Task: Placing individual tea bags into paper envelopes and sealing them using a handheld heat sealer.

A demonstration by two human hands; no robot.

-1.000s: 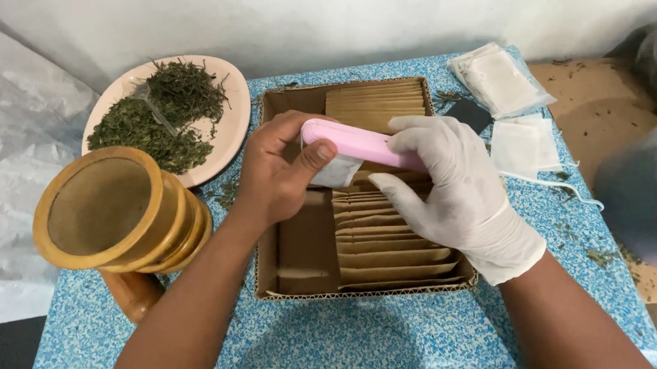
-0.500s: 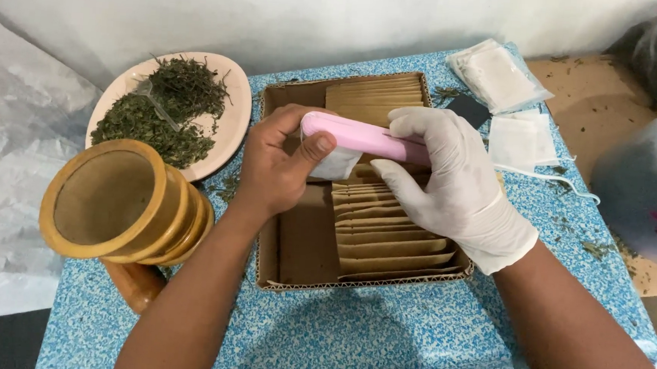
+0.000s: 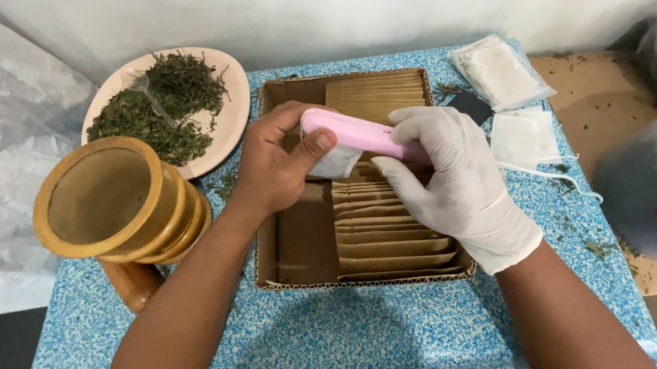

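**Both hands on a pink sealer over the box**

The bare left hand (image 3: 276, 166) pinches a small white bag (image 3: 336, 162) under the pink sealer (image 3: 358, 133). The gloved right hand (image 3: 458, 181) clamps the sealer's other end. Both hover above the cardboard box (image 3: 302, 244) of brown envelopes (image 3: 393, 238). At ten o'clock sits a plate (image 3: 230, 121) of dried herbs (image 3: 158, 109).

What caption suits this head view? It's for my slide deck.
Bare left hand and gloved right hand press a pink sealer onto a white sachet.
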